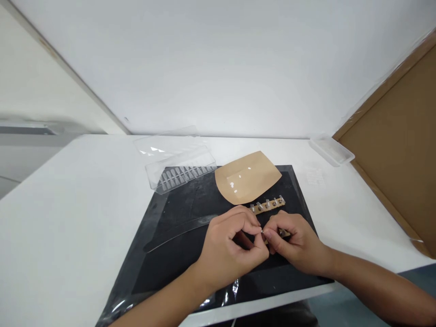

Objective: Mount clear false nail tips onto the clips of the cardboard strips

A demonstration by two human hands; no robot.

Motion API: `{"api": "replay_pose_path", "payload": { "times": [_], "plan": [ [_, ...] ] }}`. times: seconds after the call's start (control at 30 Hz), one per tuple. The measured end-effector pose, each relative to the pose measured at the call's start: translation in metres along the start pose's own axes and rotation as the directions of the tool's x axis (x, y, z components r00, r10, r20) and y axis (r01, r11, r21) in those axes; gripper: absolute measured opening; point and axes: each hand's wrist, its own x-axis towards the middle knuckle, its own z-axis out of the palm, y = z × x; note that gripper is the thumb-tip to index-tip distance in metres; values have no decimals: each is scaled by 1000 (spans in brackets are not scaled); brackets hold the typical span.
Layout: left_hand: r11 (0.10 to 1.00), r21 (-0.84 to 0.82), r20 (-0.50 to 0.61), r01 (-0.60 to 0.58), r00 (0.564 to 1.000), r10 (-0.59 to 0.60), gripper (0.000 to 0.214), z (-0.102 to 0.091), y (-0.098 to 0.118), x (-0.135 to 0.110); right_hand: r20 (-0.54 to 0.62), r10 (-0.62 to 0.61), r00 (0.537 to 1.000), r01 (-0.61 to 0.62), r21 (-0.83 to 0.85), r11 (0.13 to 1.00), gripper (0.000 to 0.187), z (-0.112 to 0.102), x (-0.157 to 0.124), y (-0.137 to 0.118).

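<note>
Over the black mat [190, 204], my left hand [228, 240] and my right hand [296, 240] meet fingertip to fingertip, each closed in a pinch. A tiny whitish piece [261, 231] shows between them; its kind is too small to make out. Partly hidden beneath my right hand is a tan strip [284, 233] with dark round spots. Just beyond the hands lies a similar tan holder strip [271, 205], with several clear nail tips standing on it. A dark curved nail file [180, 231] lies left of my left hand.
Behind the hands, a brown paper sheet [264, 175] carries several small white bits. A clear plastic case [180, 170] of nail tips overlaps the mat's back left edge, with a clear lid [160, 144] behind it. A whitish tray [332, 151] stands back right, beside a cardboard panel [402, 136].
</note>
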Motion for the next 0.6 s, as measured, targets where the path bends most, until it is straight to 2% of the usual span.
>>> {"api": "replay_pose_path", "payload": {
  "times": [0.2,0.47,0.6],
  "plan": [
    [993,-92,26,77,997,-75,17,1,-1,-3,31,35,999,-35,16,999,31,0,0,-2],
    [975,-185,77,122,991,-110,21,0,-1,-3,62,28,998,-29,18,999,32,-1,-2,-2],
    [946,-259,95,194,980,-176,21,2,0,-4,80,38,996,-44,68,997,33,-2,-2,-2]
  ]
}}
